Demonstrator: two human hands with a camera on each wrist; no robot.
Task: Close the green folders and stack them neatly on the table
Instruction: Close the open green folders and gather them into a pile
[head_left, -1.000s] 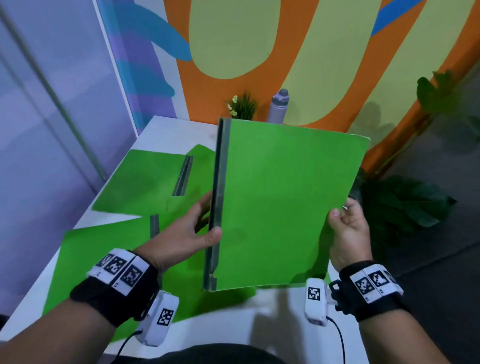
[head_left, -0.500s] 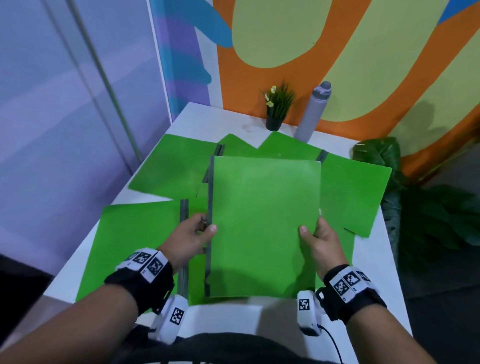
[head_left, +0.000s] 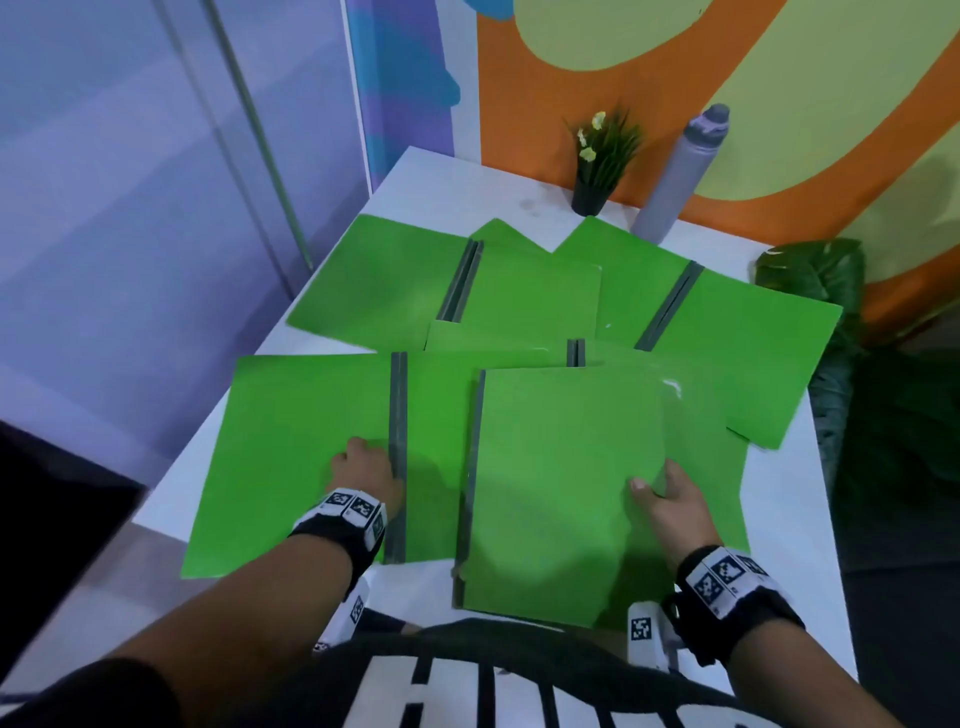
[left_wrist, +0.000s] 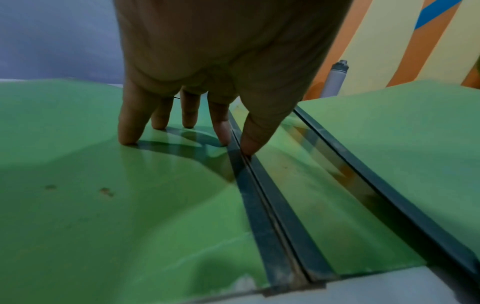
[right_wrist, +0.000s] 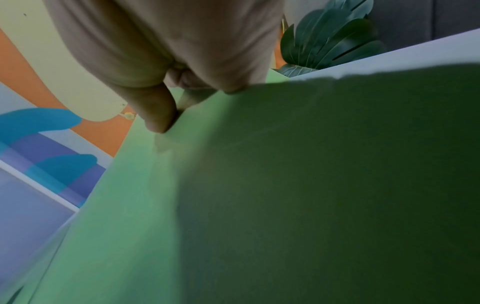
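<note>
A closed green folder (head_left: 561, 483) with a grey spine lies low over the near right of the white table (head_left: 421, 176). My right hand (head_left: 660, 493) pinches its right edge, thumb on top (right_wrist: 158, 117) and fingers beneath. An open green folder (head_left: 291, 441) lies flat at the near left. My left hand (head_left: 363, 462) rests on it with straight fingers (left_wrist: 130, 131), fingertips on the left flap and the thumb on the grey spine (left_wrist: 270, 216). Three more open green folders (head_left: 395, 280) overlap farther back.
A small potted plant (head_left: 597, 166) and a grey bottle (head_left: 680, 176) stand at the table's far edge against the painted wall. A large leafy plant (head_left: 826, 322) sits off the right edge. A glass partition runs along the left.
The closed folder has come down from in front of me to the near right of the table. My left hand let go of its spine and moved left onto the open folder.
</note>
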